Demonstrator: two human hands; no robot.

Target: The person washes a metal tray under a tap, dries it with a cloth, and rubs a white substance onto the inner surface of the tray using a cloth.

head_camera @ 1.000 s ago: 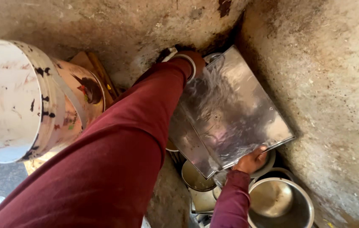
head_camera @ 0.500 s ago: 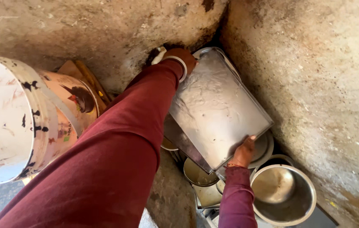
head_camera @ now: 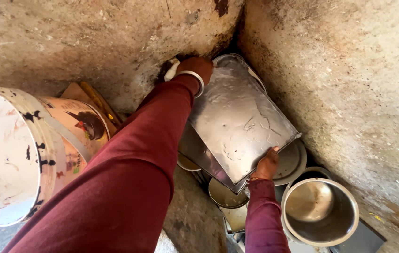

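Observation:
A wet rectangular steel tray (head_camera: pixel 241 124) leans tilted into the corner between two rough walls. My left hand (head_camera: pixel 195 68), in a maroon sleeve with a metal bangle, is closed at the tray's far left corner; a small white thing (head_camera: pixel 172 71) sticks out beside it. At the tray's near edge, my right hand (head_camera: pixel 266 165) grips the rim with fingers curled over it. Both hands hold the tray above a pile of steel dishes.
A white paint-stained bucket (head_camera: pixel 7 154) lies on its side at the left, with an orange printed tin (head_camera: pixel 80 126) behind it. Under the tray sit a round steel plate (head_camera: pixel 292 161) and small bowls (head_camera: pixel 227 196). A steel pot (head_camera: pixel 321 211) stands at bottom right.
The tray has swung from a steep, glaring tilt to a flatter lean, nearer the corner. Both hands stayed on its two ends.

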